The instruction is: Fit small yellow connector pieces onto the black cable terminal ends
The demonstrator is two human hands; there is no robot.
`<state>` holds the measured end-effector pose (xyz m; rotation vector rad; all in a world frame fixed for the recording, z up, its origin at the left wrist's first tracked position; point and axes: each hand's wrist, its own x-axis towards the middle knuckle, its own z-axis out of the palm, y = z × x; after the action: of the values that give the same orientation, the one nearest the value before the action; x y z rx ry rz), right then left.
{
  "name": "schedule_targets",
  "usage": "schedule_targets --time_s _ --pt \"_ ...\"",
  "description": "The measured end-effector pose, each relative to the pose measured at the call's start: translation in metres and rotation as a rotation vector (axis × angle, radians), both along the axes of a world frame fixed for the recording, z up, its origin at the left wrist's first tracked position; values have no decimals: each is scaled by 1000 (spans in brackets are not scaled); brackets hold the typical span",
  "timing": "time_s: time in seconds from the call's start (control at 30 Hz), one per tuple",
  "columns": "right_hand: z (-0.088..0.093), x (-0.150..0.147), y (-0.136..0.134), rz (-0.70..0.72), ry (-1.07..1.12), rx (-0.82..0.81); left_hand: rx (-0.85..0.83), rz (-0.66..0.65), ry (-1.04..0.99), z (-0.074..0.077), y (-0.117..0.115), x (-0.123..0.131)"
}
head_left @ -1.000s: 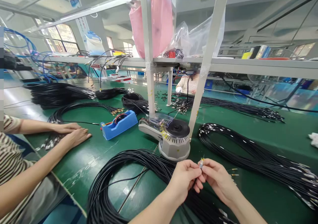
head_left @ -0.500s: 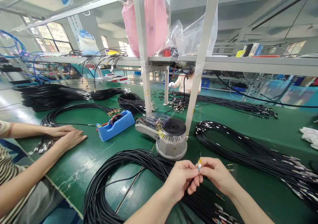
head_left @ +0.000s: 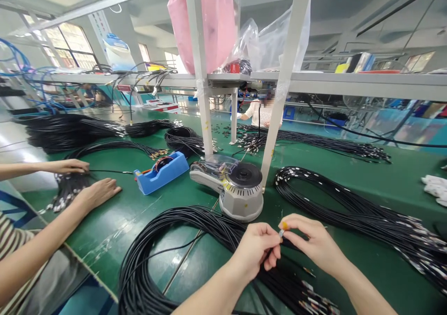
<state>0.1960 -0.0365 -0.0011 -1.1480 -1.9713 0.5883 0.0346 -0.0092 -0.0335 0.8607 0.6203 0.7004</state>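
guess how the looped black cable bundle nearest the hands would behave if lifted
The black cable bundle would probably sag but spring a little, as it lies in smooth curves. It may feel heavy, being many strands thick. One strand crossing the loop might trail.

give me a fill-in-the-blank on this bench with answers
The bare left hand and bare right hand meet over coiled thin cables coloured ____.
The blue plastic tape dispenser sits ____ of the round grey machine.
The tallest opaque bag above the long grey shelf is ____.
The wide tabletop is ____.
Missing words: black; left; pink; green
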Motion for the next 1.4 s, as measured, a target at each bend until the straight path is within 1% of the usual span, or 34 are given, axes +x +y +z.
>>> schedule_targets --time_s 0.43,0.6,0.8,0.9,0.97,1.1,1.2,1.3,1.4 --pt "-6 -1 1 -36 -44 52 3 48 11 1 -2 2" --pt "-10 0 1 -17 -96 103 -30 31 7 1 -1 0" --pt "-15 1 1 4 -195 204 -78 -25 -15 2 2 -2" --pt "-20 1 2 -20 -214 243 -92 -12 -22 3 3 -3" --pt "-22 1 3 -42 -186 244 -95 10 -31 4 3 -3" --pt "-19 3 5 -134 2 184 -61 64 -73 3 2 -2" --pt "-11 3 3 -136 140 66 -38 111 -87 2 3 -2" --pt "-6 -3 0 -78 127 -57 -28 132 -65 3 2 -1" --pt "-7 -12 -1 -18 81 -124 1 144 -32 5 1 -1"
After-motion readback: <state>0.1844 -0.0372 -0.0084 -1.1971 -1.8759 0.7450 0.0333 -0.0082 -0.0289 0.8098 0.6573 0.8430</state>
